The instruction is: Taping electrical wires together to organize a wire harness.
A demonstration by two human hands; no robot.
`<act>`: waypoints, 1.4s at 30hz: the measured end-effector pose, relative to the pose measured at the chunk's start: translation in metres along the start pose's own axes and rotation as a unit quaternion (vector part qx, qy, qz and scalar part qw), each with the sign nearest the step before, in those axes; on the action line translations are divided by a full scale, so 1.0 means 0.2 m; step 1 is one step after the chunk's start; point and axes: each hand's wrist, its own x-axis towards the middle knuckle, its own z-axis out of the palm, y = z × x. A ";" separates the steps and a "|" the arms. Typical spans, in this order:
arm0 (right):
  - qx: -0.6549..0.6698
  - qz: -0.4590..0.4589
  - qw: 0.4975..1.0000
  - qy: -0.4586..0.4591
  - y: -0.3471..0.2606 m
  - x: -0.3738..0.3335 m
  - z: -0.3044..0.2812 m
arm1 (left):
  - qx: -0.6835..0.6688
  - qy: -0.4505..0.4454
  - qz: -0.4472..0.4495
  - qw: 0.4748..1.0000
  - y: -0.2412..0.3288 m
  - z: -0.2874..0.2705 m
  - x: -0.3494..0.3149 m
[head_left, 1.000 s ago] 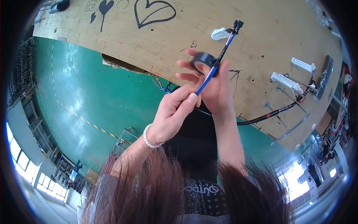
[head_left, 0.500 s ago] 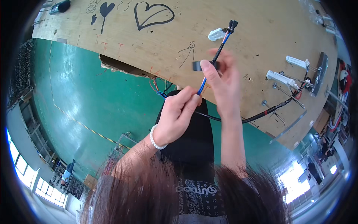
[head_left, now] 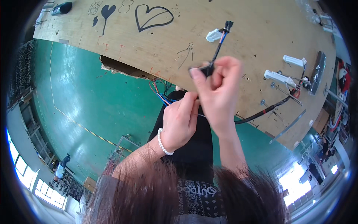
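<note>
My left hand (head_left: 179, 121), with a beaded bracelet at the wrist, pinches a wire bundle low, over the table's near edge. Just above it, my right hand (head_left: 220, 98) grips a roll of black tape (head_left: 207, 70) against the bundle, thumb on its near side; the roll is blurred. Beyond the roll the wire bundle (head_left: 216, 51) runs up and slightly right, wrapped in black, with blue and pink wires bare near its end. Black connectors (head_left: 228, 25) cap that end, beside a white holder (head_left: 213, 35). My right hand hides the wires between both hands.
On the right, a thick black cable (head_left: 257, 115) leads to white holders (head_left: 279, 78) and metal rods on the wooden table (head_left: 156, 48). Loose coloured wires (head_left: 158, 91) hang by the cut-out edge. A dark object (head_left: 61, 8) lies far left.
My right hand has turned and moved slightly left, and the tape roll with it has tilted. The left hand has shifted a little down. The connector end has swung slightly left.
</note>
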 end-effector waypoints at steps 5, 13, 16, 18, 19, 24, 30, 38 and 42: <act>0.431 0.145 0.888 -0.066 0.18 0.04 0.11 | -0.153 -0.027 -0.085 0.984 0.01 -0.03 0.02; -0.111 -0.206 0.972 -0.020 -0.10 -0.13 -0.05 | -0.030 0.000 0.020 0.999 -0.02 -0.03 -0.02; -0.130 -0.068 0.988 -0.043 -0.09 -0.08 0.01 | 0.029 0.012 0.049 0.998 -0.02 -0.03 -0.03; 0.008 0.070 0.997 0.030 -0.02 -0.06 0.05 | -0.039 -0.003 -0.020 0.999 -0.01 -0.03 -0.04; 0.102 0.079 0.992 0.002 0.03 -0.03 0.06 | -0.060 -0.007 -0.031 0.998 -0.01 -0.03 -0.04; 0.442 0.165 0.876 -0.102 0.16 -0.09 0.09 | -0.165 -0.038 -0.099 0.981 0.00 -0.06 -0.04; -0.008 -0.067 0.997 -0.043 -0.11 -0.20 -0.02 | -0.001 -0.014 0.003 1.000 -0.02 -0.06 -0.10; 0.175 0.151 0.972 -0.045 0.10 -0.08 0.11 | -0.074 -0.048 -0.067 0.994 -0.05 -0.12 -0.21; 0.466 0.176 0.867 -0.031 0.14 -0.19 0.16 | -0.144 -0.102 -0.129 0.976 -0.09 -0.15 -0.21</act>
